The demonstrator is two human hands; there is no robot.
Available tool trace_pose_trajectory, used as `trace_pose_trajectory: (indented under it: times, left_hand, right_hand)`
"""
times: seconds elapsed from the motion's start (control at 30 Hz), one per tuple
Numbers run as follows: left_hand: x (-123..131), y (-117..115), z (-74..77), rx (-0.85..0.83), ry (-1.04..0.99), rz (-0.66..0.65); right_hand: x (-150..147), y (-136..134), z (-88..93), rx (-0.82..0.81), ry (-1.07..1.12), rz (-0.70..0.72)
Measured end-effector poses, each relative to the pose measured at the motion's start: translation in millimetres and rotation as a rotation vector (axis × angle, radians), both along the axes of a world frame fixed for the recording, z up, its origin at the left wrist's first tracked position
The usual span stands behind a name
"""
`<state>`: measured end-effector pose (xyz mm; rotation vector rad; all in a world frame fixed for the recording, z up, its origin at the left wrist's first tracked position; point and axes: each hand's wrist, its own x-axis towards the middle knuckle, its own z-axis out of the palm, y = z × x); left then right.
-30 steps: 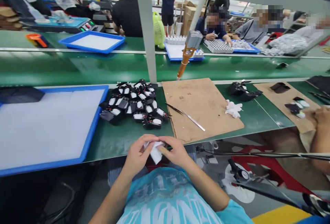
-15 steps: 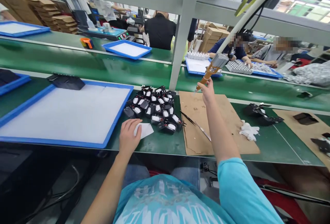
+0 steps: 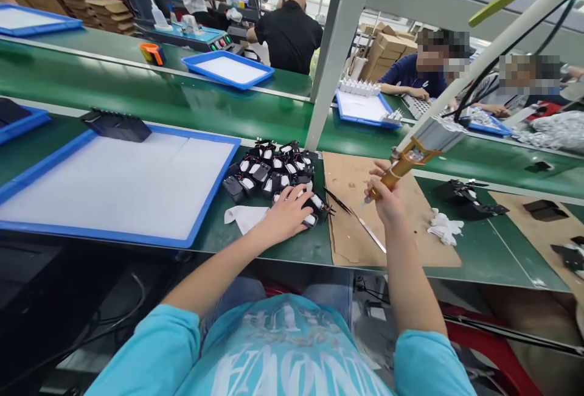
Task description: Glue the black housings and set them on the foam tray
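My left hand (image 3: 286, 218) reaches over the near side of a pile of small black plastic units (image 3: 261, 171) with white parts and thin wires. Its fingers are spread and touch the units; those beneath it are partly hidden. My right hand (image 3: 390, 202) is wrapped round an orange pen-like tool (image 3: 406, 163) with a fine pointed tip and a silver cylinder at its upper end. The tool tilts down to the left, above a brown cardboard sheet (image 3: 429, 244). On the sheet's left part lie dark tweezers (image 3: 337, 199) and a slim silver tool (image 3: 371, 235). A white cloth (image 3: 246, 218) lies left of my left forearm.
A large blue-rimmed white tray (image 3: 194, 225) stands on the left, with a black block (image 3: 118, 126) at its far edge. Crumpled white tissue (image 3: 444, 228) and more black units (image 3: 469, 201) lie right. A grey post (image 3: 331, 61) rises behind the pile. Co-workers sit across the bench.
My left hand has let go of the white cloth and moved right onto the black units. My right hand has brought the orange tool nearer and lower. The view has tilted down slightly.
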<state>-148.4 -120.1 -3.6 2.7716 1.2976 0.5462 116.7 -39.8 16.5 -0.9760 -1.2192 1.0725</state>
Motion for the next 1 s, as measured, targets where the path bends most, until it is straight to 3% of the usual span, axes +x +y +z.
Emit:
trace_pose_trajectory:
  times: [0.13,0.27,0.33,0.5,0.6,0.8,1.0]
  left_hand:
    - [-21.2,-4.3,15.5,-0.164,-0.021,-0.154]
    - [-37.1,-21.4,24.2,-0.258,-0.096,-0.147]
    - [-38.7,-37.0,16.8,-0.26,-0.229,-0.08]
    - [-22.0,-76.0,-30.1,-0.295,-0.629,0.379]
    - [-2.1,-79.1,-49.4,-0.362,-0.638,0.431]
    - [23.6,-60.9,-47.2,-0.44,-0.674,0.468]
    - [-1.9,-73.4,-45.3,-0.598,-0.85,0.474]
  right_hand:
    - [-12.1,-49.2,3.1,-0.012,0.025,0.109]
    - [-42.4,-78.1,6.0,0.057,0.085,0.157]
    - [-59.1,-86.7,7.8,0.087,0.126,0.158]
    - [-88.3,-96.1,13.4,0.095,0.206,0.158]
    - [-96.3,-95.4,14.7,0.115,0.218,0.161]
    - [-105.2,-94.5,13.1,0.168,0.227,0.127]
    - [-128.3,-97.6,18.6,0.17,0.327,0.17]
